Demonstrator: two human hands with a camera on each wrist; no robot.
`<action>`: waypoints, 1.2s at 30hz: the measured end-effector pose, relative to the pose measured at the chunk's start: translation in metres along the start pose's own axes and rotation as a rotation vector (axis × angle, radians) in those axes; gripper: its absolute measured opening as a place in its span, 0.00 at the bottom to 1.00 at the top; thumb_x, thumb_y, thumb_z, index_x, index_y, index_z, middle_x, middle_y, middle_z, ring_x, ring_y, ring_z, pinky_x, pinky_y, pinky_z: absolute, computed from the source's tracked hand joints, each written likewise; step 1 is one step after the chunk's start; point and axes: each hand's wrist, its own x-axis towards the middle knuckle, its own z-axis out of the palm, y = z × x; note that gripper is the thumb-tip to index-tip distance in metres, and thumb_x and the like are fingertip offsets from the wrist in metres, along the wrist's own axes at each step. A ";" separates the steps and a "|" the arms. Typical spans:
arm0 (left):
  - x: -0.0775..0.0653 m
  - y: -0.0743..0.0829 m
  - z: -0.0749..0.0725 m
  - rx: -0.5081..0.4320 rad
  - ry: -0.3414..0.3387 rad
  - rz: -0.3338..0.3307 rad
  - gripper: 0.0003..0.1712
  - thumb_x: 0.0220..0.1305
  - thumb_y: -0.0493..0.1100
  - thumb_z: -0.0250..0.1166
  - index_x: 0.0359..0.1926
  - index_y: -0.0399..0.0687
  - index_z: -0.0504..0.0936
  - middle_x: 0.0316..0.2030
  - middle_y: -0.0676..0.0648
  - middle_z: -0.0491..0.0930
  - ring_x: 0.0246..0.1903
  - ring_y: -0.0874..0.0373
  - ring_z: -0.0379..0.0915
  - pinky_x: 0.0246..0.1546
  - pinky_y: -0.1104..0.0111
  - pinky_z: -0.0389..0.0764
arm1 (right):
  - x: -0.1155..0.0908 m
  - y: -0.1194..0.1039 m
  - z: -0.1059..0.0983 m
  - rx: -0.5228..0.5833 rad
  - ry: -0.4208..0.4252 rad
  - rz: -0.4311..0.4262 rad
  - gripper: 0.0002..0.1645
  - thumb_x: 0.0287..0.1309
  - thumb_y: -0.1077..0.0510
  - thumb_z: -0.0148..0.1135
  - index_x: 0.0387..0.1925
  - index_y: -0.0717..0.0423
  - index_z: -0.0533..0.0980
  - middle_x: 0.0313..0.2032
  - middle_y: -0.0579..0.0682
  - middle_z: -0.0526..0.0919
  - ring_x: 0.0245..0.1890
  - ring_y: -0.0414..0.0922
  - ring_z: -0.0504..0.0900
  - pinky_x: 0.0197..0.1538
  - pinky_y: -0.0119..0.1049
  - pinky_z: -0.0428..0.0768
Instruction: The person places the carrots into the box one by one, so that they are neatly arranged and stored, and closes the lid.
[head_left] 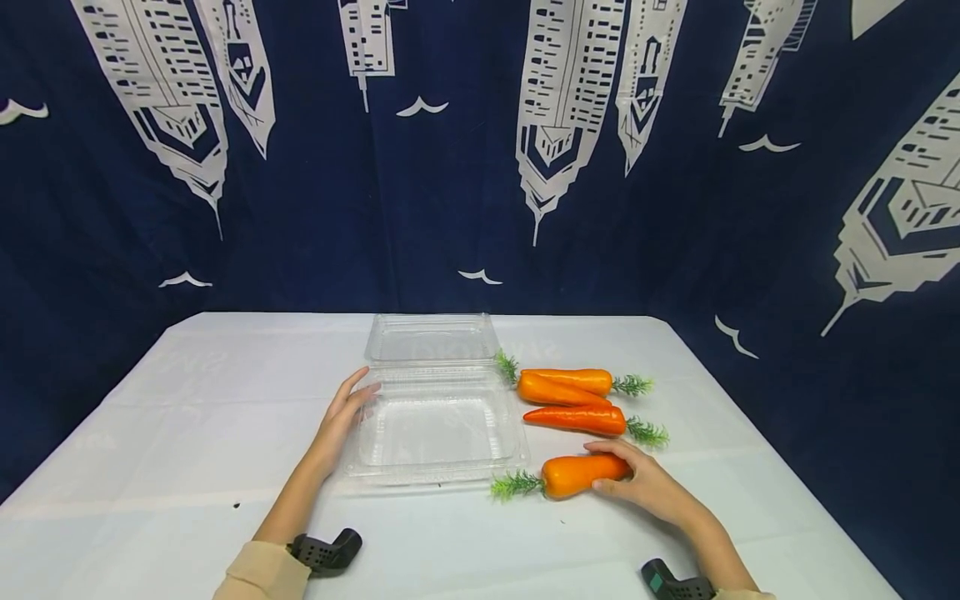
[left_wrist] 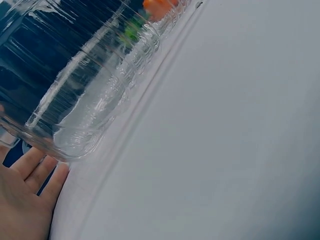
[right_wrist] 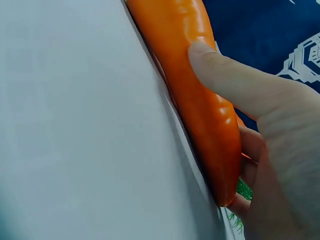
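A clear plastic clamshell container [head_left: 435, 429] lies unfolded on the white table, its lid [head_left: 433, 340] spread toward the back. My left hand [head_left: 348, 417] is at the container's left edge. In the left wrist view its fairly straight fingers [left_wrist: 37, 172] are against the container's side. My right hand [head_left: 637, 483] holds an orange carrot [head_left: 573, 475] by its tapered end, right of the container's front corner. Seen from the right wrist, the thumb [right_wrist: 220, 70] presses on the carrot's near side and the fingers curl behind it. Its green leaves point left, and it lies along the tabletop.
Three more carrots lie beyond my right hand: a yellow-orange one [head_left: 592, 379], an orange one [head_left: 551, 390] with leaves beside the container, and a red-orange one [head_left: 577, 419]. A dark blue curtain [head_left: 450, 208] with white building prints hangs behind the table [head_left: 187, 433].
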 end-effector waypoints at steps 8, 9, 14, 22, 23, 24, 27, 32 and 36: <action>-0.001 -0.001 0.000 -0.008 0.004 -0.002 0.30 0.68 0.52 0.44 0.69 0.58 0.49 0.65 0.38 0.59 0.67 0.43 0.51 0.67 0.51 0.52 | -0.002 0.001 0.001 -0.049 -0.003 -0.060 0.28 0.47 0.47 0.66 0.52 0.44 0.72 0.57 0.54 0.72 0.59 0.56 0.64 0.59 0.63 0.59; -0.001 -0.001 0.000 -0.010 0.004 -0.004 0.31 0.68 0.52 0.44 0.69 0.58 0.49 0.65 0.38 0.59 0.67 0.44 0.51 0.67 0.51 0.51 | -0.002 0.001 0.001 -0.061 -0.005 -0.070 0.28 0.47 0.47 0.66 0.52 0.44 0.72 0.57 0.53 0.72 0.59 0.56 0.65 0.59 0.63 0.59; -0.002 -0.002 -0.001 -0.013 0.004 -0.006 0.31 0.68 0.51 0.45 0.69 0.58 0.48 0.65 0.39 0.59 0.67 0.44 0.51 0.67 0.49 0.49 | -0.001 0.002 0.001 -0.092 -0.011 -0.080 0.27 0.47 0.46 0.65 0.51 0.43 0.72 0.57 0.52 0.72 0.58 0.54 0.66 0.59 0.61 0.60; -0.001 -0.001 0.000 -0.030 0.015 -0.022 0.30 0.67 0.49 0.46 0.69 0.58 0.50 0.65 0.39 0.59 0.66 0.44 0.52 0.67 0.49 0.50 | -0.001 0.002 0.002 -0.097 -0.019 -0.033 0.27 0.45 0.46 0.67 0.50 0.41 0.73 0.55 0.50 0.73 0.57 0.54 0.66 0.59 0.63 0.56; -0.001 -0.002 0.000 -0.032 0.017 -0.023 0.30 0.67 0.49 0.46 0.69 0.58 0.50 0.65 0.39 0.59 0.66 0.44 0.53 0.67 0.50 0.51 | -0.001 0.002 0.002 -0.101 -0.017 -0.027 0.27 0.45 0.46 0.67 0.50 0.40 0.73 0.55 0.50 0.74 0.57 0.54 0.67 0.58 0.63 0.55; 0.000 -0.002 0.000 -0.032 0.015 -0.023 0.30 0.68 0.49 0.45 0.69 0.58 0.50 0.65 0.39 0.59 0.66 0.44 0.53 0.67 0.50 0.51 | -0.001 0.002 0.003 -0.109 -0.017 -0.026 0.27 0.45 0.46 0.67 0.50 0.39 0.73 0.55 0.49 0.74 0.57 0.54 0.67 0.58 0.63 0.55; 0.000 -0.002 0.000 -0.039 0.018 -0.018 0.30 0.68 0.48 0.46 0.69 0.57 0.50 0.65 0.39 0.59 0.66 0.44 0.53 0.67 0.49 0.49 | -0.001 0.003 0.003 -0.130 -0.014 -0.026 0.25 0.45 0.45 0.66 0.49 0.38 0.73 0.53 0.47 0.75 0.55 0.51 0.68 0.57 0.59 0.57; -0.001 -0.002 0.000 -0.039 0.021 -0.020 0.30 0.68 0.49 0.46 0.69 0.57 0.50 0.65 0.39 0.60 0.66 0.44 0.52 0.67 0.48 0.47 | -0.001 0.001 0.003 -0.157 -0.022 -0.040 0.24 0.47 0.44 0.65 0.48 0.38 0.73 0.49 0.43 0.77 0.51 0.43 0.69 0.54 0.51 0.61; -0.001 -0.001 0.000 -0.039 0.017 -0.018 0.30 0.68 0.50 0.46 0.69 0.57 0.50 0.65 0.38 0.59 0.66 0.44 0.52 0.67 0.48 0.47 | -0.002 -0.001 0.003 -0.136 -0.036 -0.036 0.24 0.47 0.45 0.64 0.49 0.39 0.73 0.49 0.43 0.77 0.51 0.41 0.69 0.55 0.54 0.61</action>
